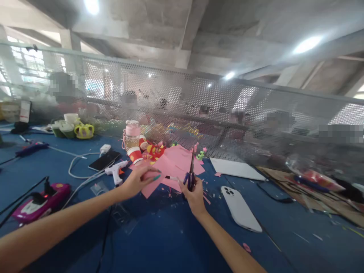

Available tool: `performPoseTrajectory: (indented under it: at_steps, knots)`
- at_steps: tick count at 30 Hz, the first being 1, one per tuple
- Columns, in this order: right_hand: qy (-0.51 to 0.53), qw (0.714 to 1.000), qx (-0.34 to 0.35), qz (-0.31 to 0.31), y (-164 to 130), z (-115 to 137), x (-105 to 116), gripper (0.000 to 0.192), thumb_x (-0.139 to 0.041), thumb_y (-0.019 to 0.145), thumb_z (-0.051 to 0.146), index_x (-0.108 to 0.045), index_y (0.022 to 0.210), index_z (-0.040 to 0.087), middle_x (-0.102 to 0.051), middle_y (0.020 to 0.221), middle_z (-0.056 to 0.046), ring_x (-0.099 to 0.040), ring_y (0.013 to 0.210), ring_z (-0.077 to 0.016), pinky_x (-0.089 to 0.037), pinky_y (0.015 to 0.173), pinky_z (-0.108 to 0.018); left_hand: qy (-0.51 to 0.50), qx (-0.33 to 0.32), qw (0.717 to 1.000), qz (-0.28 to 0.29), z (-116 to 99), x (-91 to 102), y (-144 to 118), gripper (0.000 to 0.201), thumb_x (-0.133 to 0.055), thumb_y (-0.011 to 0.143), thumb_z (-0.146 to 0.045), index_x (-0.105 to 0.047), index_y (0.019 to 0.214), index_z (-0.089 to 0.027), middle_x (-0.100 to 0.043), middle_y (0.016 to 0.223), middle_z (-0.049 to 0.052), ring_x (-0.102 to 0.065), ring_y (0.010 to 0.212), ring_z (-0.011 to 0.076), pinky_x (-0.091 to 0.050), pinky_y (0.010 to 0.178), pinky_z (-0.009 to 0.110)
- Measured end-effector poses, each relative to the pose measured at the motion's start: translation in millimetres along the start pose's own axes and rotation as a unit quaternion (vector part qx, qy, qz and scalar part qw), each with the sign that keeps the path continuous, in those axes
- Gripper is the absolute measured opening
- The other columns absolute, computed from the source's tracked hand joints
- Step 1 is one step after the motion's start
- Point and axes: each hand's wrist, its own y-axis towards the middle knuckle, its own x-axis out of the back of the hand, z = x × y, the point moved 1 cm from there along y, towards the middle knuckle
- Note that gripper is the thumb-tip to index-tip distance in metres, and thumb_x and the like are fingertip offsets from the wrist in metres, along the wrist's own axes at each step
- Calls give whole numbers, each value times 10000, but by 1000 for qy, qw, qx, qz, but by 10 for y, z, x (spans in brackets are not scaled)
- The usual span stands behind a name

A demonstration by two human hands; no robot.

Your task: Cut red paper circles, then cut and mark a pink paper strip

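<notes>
Scanning from the left, we see a pink glue-gun stand (40,203) and a white glue gun (116,171) on the blue table (159,242). Our left hand (138,181) pinches the edge of the pink paper (173,163), which lies at table centre. Our right hand (195,195) is closed around the handles of the scissors (191,172), blades pointing up, and a white phone (240,208) lies to the right.

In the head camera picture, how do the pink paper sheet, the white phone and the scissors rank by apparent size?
1. pink paper sheet, largest.
2. white phone, though it lies nearer the camera.
3. scissors, held in the right hand, smallest.
</notes>
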Motion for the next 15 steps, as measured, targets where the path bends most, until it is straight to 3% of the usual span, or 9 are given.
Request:
performPoseTrajectory:
  at_steps: [4, 6, 8, 11, 15]
  knots:
    - [67, 997, -28, -4, 31, 4, -20, 563, -804, 442, 458, -466, 832, 231, -491, 605, 79, -473, 544, -130, -441, 526, -272, 83, -13, 996, 3, 80, -6, -216, 298, -530, 844, -246, -600, 1124, -172, -684, 1106, 109, -638, 1019, 220, -504, 907, 373]
    - [99, 994, -36, -22, 56, -1, -31, 569, -830, 411, 433, -470, 804, 234, -511, 610, 72, -493, 566, -134, -450, 531, -269, 156, -51, 986, 3, 118, -49, -279, 371, -519, 852, -240, -532, 1212, -149, -653, 1168, 138, -624, 1069, 234, -513, 915, 375]
    - [132, 990, -45, -29, 73, -12, -43, 586, -851, 390, 408, -495, 819, 227, -544, 636, 59, -506, 571, -133, -452, 524, -263, 240, -117, 964, 19, 133, -96, -325, 414, -489, 871, -225, -474, 1277, -146, -627, 1209, 159, -621, 1087, 244, -555, 850, 343]
    - [215, 972, -86, 27, 76, -19, -58, 515, -852, 436, 388, -530, 800, 217, -481, 561, 92, -401, 437, -74, -365, 415, -212, 329, -236, 912, 58, 100, -134, -369, 403, -354, 922, -120, -430, 1316, -157, -661, 1137, 144, -676, 975, 196, -586, 662, 232]
    - [233, 962, -109, 95, 60, 24, -33, 370, -789, 530, 465, -584, 697, 206, -382, 449, 105, -263, 359, -46, -274, 351, -190, 357, -355, 861, 73, 8, -118, -377, 347, -282, 934, -68, -504, 1197, -116, -693, 1046, 133, -698, 888, 155, -578, 713, 211]
